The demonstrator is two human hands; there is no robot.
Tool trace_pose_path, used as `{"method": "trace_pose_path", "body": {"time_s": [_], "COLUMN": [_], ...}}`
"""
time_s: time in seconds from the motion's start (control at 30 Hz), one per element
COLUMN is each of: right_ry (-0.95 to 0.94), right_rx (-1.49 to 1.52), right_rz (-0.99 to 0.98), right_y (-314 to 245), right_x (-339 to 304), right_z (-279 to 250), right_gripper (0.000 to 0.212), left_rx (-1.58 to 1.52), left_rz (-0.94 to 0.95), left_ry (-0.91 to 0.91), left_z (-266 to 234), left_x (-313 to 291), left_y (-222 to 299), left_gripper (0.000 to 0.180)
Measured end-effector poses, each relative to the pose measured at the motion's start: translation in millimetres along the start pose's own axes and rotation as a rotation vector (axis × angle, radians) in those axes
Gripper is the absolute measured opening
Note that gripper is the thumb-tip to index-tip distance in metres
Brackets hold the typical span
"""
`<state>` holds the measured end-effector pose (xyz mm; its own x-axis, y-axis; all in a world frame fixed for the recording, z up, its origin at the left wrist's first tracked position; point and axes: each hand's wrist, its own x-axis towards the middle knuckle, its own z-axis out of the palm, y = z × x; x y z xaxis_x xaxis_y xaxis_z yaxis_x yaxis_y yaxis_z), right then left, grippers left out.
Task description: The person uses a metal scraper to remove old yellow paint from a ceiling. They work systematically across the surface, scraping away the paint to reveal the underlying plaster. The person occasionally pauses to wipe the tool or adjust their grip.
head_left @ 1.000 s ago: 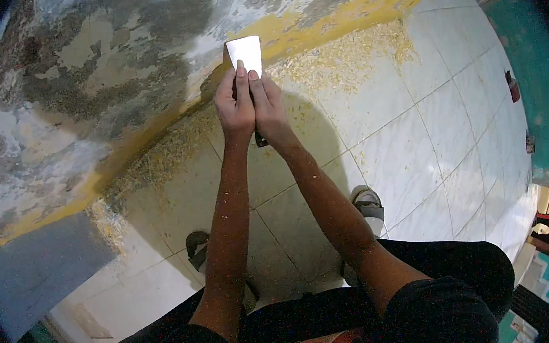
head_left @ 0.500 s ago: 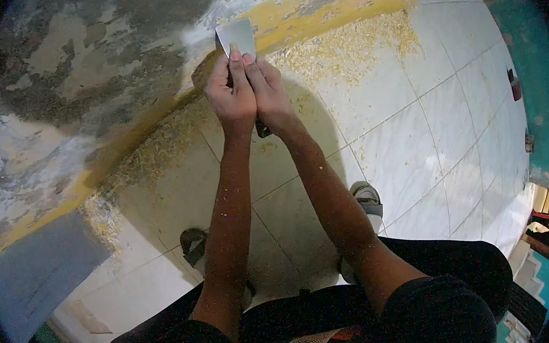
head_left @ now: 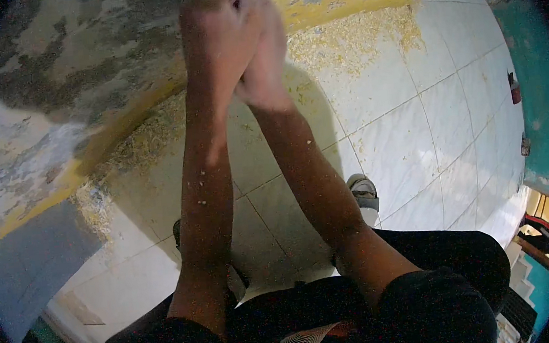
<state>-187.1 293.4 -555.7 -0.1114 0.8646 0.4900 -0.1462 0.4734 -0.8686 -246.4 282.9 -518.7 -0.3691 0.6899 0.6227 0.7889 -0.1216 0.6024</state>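
Note:
Both my hands are raised together at the top edge, against the peeling wall [head_left: 143, 45]. My left hand [head_left: 215, 32] is closed and pressed against my right hand [head_left: 268, 66], which is blurred by motion. They keep a joint grip on a scraper whose flat metal blade and dark handle are hidden now, behind the hands or past the edge. Flaking yellow paint [head_left: 351, 2] runs along the wall's lower band beside them. Several pale flecks cling to my forearms.
Yellow paint chips [head_left: 335, 46] lie along the wall's foot on white floor tiles [head_left: 396, 133]. A grey-blue panel [head_left: 38, 254] is at the left. My sandalled foot [head_left: 364, 192] stands below; a teal wall [head_left: 537, 80] rises at the right.
My hands have moved up and toward the wall, closer to the view. The scraper's blade, visible earlier above the fingers, no longer shows.

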Motion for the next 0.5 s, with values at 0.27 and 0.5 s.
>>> {"method": "trace_pose_path", "body": {"time_s": [0.27, 0.5], "right_ry": [-0.149, -0.228], "right_rx": [0.241, 0.128], "right_rz": [0.493, 0.577], "right_y": [-5, 20], "right_x": [-13, -47], "right_z": [-45, -52], "right_gripper": [0.042, 0.041], "left_rx": [-0.331, -0.581], "left_rz": [-0.379, -0.609], "left_ry": [0.052, 0.139], "left_z": [25, 46], "left_x": [-42, -96], "left_y": [16, -13], "left_gripper": [0.028, 0.03]}}
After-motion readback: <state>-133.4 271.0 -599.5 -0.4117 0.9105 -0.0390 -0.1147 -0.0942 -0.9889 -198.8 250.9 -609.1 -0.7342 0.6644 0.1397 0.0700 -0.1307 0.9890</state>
